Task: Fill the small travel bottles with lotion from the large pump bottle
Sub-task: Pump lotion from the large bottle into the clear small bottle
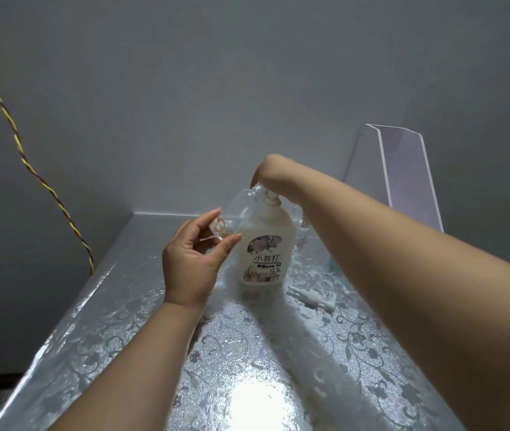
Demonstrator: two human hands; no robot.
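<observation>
To catch lotion, the clear pouch (237, 209) is pinched by the left hand (191, 265) with its neck at the pump bottle (266, 244) head; the right hand (273, 174) grip there is hidden.

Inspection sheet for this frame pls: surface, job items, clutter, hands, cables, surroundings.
Surface: table under a shiny silver cover with an embossed floral pattern; glare spot near the front.
Job's things: large pump bottle upright, mid-table; clear travel pouch held tilted, its neck up by the pump spout.
Clutter: white pump head lying loose to the right of the bottle; small clear item behind the bottle, too unclear to identify.
Hands: left hand pinches the pouch's lower end; right hand rests on the pump top, fingers hidden.
Cables: twisted yellow-red wire hanging along the left wall.
Surroundings: grey wall; clear acrylic stand at right.
</observation>
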